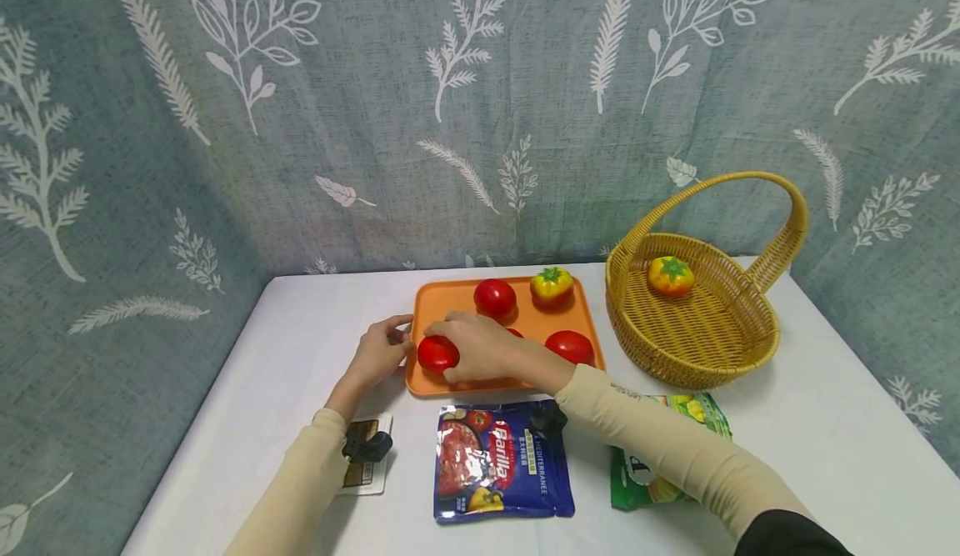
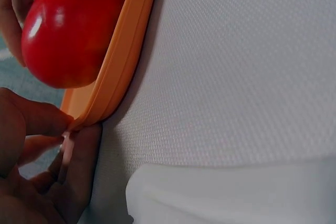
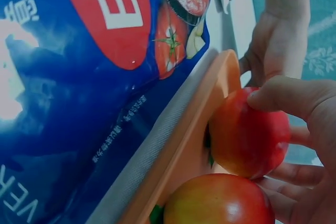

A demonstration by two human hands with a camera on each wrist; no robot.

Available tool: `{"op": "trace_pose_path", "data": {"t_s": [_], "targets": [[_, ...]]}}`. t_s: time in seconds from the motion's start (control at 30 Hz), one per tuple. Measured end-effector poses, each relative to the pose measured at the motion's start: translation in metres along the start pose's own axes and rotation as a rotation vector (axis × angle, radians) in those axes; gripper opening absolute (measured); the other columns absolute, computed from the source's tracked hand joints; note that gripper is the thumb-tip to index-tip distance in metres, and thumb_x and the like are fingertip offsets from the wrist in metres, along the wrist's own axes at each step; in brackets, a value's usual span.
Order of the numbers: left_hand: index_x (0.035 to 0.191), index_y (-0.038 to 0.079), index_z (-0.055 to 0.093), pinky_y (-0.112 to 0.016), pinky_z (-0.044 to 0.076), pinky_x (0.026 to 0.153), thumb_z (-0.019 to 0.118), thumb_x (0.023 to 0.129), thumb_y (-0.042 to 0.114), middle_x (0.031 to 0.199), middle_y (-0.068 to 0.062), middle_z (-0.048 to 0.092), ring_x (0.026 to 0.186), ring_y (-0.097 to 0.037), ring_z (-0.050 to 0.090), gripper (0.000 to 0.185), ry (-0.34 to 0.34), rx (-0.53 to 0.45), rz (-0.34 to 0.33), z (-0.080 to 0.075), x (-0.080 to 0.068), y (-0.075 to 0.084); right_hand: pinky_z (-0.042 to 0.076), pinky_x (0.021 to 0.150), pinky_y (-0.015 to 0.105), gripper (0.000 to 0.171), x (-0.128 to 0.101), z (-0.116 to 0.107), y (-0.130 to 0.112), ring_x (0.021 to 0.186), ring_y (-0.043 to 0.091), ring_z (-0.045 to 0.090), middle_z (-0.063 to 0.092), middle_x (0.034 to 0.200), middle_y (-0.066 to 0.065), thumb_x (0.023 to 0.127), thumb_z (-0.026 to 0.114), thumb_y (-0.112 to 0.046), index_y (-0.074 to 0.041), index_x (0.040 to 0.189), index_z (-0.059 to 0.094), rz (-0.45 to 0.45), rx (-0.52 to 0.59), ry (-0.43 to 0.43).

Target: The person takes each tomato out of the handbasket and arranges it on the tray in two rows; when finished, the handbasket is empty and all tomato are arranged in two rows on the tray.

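Note:
An orange tray [image 1: 450,293] lies mid-table on the white cloth. My right hand [image 1: 459,346] grips a red tomato [image 1: 437,353] at the tray's front left corner, thumb and fingers curled round it [image 3: 247,135]. My left hand [image 1: 392,343] pinches the tray's left rim [image 2: 123,56] beside that tomato [image 2: 68,30]. On the tray also lie a red tomato [image 1: 495,298], a yellow-orange one [image 1: 552,285] and another red one [image 1: 570,346]. A further tomato [image 3: 215,203] lies right beside the held one, mostly hidden under my hand in the head view.
A wicker basket [image 1: 622,306] with a tall handle stands to the right and holds a yellow-orange tomato [image 1: 671,276]. A blue sauce pouch [image 1: 498,460], a green pouch [image 1: 637,473] and a small card [image 1: 367,464] lie at the table's front. A leaf-patterned curtain hangs behind.

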State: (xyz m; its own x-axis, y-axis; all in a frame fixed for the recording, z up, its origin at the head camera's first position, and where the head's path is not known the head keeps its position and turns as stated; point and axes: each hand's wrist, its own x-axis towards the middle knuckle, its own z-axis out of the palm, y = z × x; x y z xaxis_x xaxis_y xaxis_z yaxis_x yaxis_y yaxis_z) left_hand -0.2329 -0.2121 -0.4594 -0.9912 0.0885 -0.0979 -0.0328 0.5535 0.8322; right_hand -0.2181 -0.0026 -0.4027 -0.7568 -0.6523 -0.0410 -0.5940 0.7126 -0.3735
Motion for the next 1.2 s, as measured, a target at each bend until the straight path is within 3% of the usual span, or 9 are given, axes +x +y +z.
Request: {"op": "trace_pose_path", "data": {"t_s": [0.53,0.77,1.2], "targets": [[0.144,0.001,0.051,-0.035,0.062,0.068,0.055,0.094,0.0,0.111,-0.02,0.06,0.091,-0.029,0.061,0.05,0.012,0.032,0.009,0.0,0.002,-0.002,0.056,0.091,0.033,0.071,0.003,0.0,0.004,0.11,0.018,0.059,0.062,0.13,0.001,0.08,0.083,-0.031,-0.018,0.143,0.055,-0.011,0.0,-0.006],[0.144,0.001,0.05,-0.035,0.062,0.069,0.055,0.094,0.0,0.11,-0.02,0.06,0.092,-0.029,0.06,0.05,0.008,0.028,0.009,0.001,0.001,0.0,0.052,0.099,0.042,0.079,0.001,-0.003,0.007,0.124,0.023,0.054,0.056,0.14,0.004,0.079,0.083,-0.037,-0.016,0.147,0.05,-0.004,0.007,0.025],[0.144,0.003,0.05,-0.034,0.062,0.07,0.056,0.094,0.001,0.112,-0.019,0.06,0.094,-0.029,0.059,0.05,0.015,0.035,-0.018,0.001,0.0,0.002,0.04,0.109,0.055,0.074,-0.023,-0.024,0.003,0.141,0.025,0.037,0.05,0.148,0.002,0.082,0.08,-0.038,-0.017,0.147,0.051,-0.015,0.041,0.08]]}}
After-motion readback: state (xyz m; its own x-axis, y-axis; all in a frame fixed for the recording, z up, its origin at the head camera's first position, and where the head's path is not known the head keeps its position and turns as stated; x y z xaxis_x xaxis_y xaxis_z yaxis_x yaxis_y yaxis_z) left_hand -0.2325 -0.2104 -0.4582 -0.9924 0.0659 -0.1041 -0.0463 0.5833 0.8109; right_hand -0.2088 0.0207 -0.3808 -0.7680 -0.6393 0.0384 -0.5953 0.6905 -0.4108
